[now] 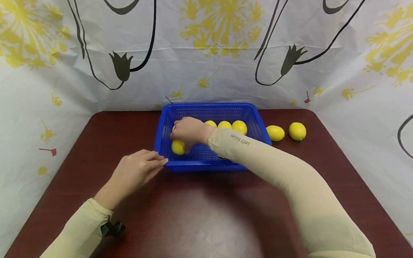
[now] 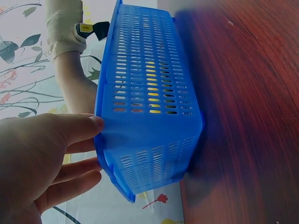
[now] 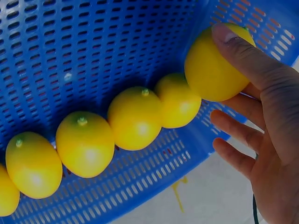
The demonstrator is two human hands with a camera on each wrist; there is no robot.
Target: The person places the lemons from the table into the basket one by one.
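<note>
My right hand point(image 1: 189, 131) reaches into the left end of a blue slotted plastic basket point(image 1: 208, 161). It holds a yellow lemon point(image 3: 217, 70) between thumb and fingers, beside the basket's end wall; the ring and little fingers extend free of it. Several more lemons point(image 3: 135, 119) sit in a row along the far wall inside, partly hidden by the hand in the head view. My left hand point(image 1: 137, 168) grips the basket's rim at the near left corner, with the thumb tip point(image 2: 96, 122) on the rim and the fingers beside it.
Two lemons point(image 1: 297, 131) lie on the dark red-brown table point(image 1: 198, 217), just right of the basket. A white cloth point(image 1: 202, 73) with yellow and grey plant prints hangs behind the table and along both sides.
</note>
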